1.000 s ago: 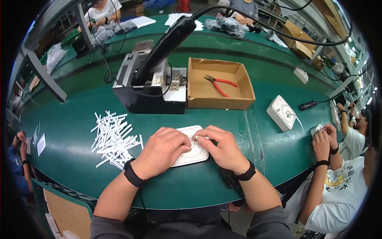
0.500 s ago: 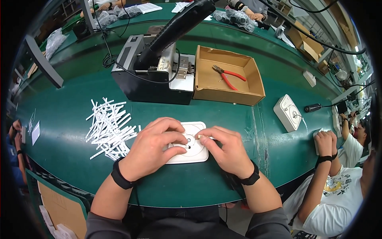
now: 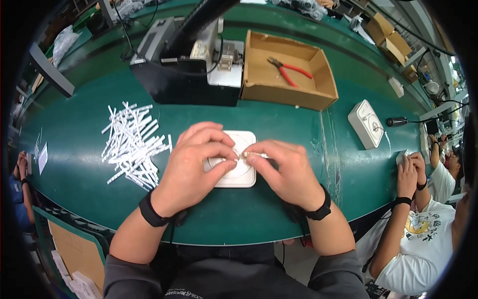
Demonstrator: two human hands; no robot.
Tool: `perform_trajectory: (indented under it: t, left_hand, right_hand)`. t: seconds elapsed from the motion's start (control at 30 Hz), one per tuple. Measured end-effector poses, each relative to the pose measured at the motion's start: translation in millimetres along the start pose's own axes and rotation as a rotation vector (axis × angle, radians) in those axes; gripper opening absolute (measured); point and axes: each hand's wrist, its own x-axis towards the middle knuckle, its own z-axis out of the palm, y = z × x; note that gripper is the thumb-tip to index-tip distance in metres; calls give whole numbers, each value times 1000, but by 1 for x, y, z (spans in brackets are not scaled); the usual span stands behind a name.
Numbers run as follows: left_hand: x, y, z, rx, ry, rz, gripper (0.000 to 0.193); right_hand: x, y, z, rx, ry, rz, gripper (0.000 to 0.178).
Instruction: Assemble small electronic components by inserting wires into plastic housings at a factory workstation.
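Observation:
A white square device with rounded corners (image 3: 242, 180) lies flat on the bench in front of me, partly covered by my hands. My right hand (image 3: 285, 167) pinches a small pale piece with a yellowish end (image 3: 246, 155) between thumb and index finger, just over the device's middle. From the other side, my left hand (image 3: 196, 154) curls over the device, thumb and index finger drawn together near that piece. What its fingertips hold, if anything, is too small to make out. The device's centre is mostly hidden by my fingers.
Left of my hands lies a pile of white paper strips (image 3: 132, 144). Beyond stands a black machine (image 3: 194, 84) beside a cardboard box (image 3: 289, 97) holding red-handled pliers (image 3: 294, 74). Another white device (image 3: 366, 124) and a black-handled tool (image 3: 397, 121) lie right, near a co-worker's hands (image 3: 409, 174).
My left thumb and index finger have closed together from a wider gap. My right hand keeps its pinch. The whole view has shifted, with the bench things sitting higher in it.

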Motion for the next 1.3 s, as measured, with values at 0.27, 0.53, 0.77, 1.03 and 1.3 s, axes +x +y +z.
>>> perform_trajectory:
  t: [0.27,0.53,0.77,1.03,1.3]
  left_hand:
    - [2,-3,-5,22,-80,32,9]
    - [5,0,-4,-98,-88,-58,7]
    - [-2,4,0,-13,-47,-32,7]
    - [-1,-4,-4,-6,-56,65,10]
    - [-2,-6,-3,45,-83,94,6]
  right_hand:
    - [0,4,5,-64,-21,-68,12]
    - [-1,5,2,-32,-51,-50,11]
    - [-2,3,-3,-44,-78,-106,11]
    - [-1,0,-4,-93,-23,-105,11]
    - [1,0,-11,-116,-81,-114,11]
